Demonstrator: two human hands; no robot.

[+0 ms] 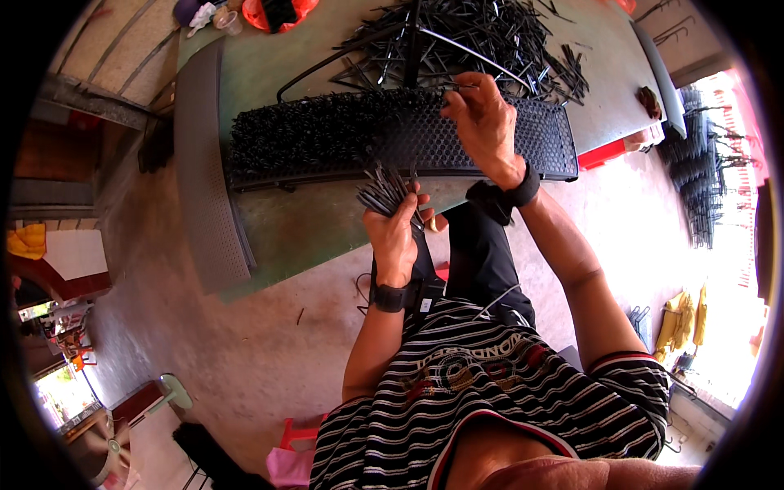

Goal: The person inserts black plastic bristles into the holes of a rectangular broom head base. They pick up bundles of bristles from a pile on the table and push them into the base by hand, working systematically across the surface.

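Observation:
A long black perforated panel (535,135) lies along the near edge of the table, a black wire frame (415,49) rising behind it. Dense black bristle-like tufts (302,135) cover its left part; bare holes show on the right. My left hand (394,233), just in front of the panel, is closed around a bundle of thin dark strips (384,189) whose ends fan upward. Over the panel's far edge, right of the tufts, my right hand (486,122) has thumb and forefinger pinched together. Whatever is between those fingertips is too small to make out.
A heap of loose black strips (482,41) covers the back of the green table (302,237). Along the table's left side stands a grey perforated sheet (204,163). An orange-red bag (280,12) sits at the far left, and black wire racks (694,163) stand at the right.

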